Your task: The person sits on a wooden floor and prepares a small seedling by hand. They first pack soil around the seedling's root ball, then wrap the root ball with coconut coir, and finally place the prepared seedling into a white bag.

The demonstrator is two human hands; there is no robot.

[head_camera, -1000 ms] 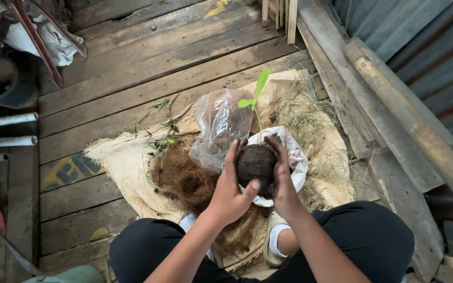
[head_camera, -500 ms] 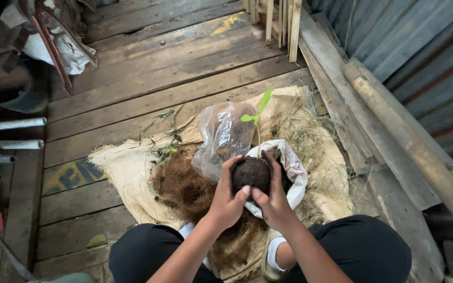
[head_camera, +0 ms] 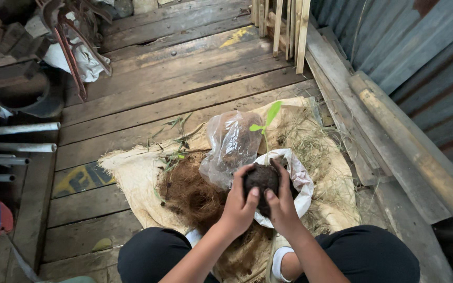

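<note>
We cupped a dark, crumbly soil ball (head_camera: 261, 181) between our left hand (head_camera: 239, 204) and right hand (head_camera: 282, 202), each grip closed snugly round it above a white sack (head_camera: 300, 181). A green seedling (head_camera: 266, 119) rose from it. Shaggy brown coir (head_camera: 190, 191) and a crinkled clear bag (head_camera: 231, 144) lay beside, on burlap (head_camera: 129, 170). Since the earlier frame, the ball had barely shifted.
</note>
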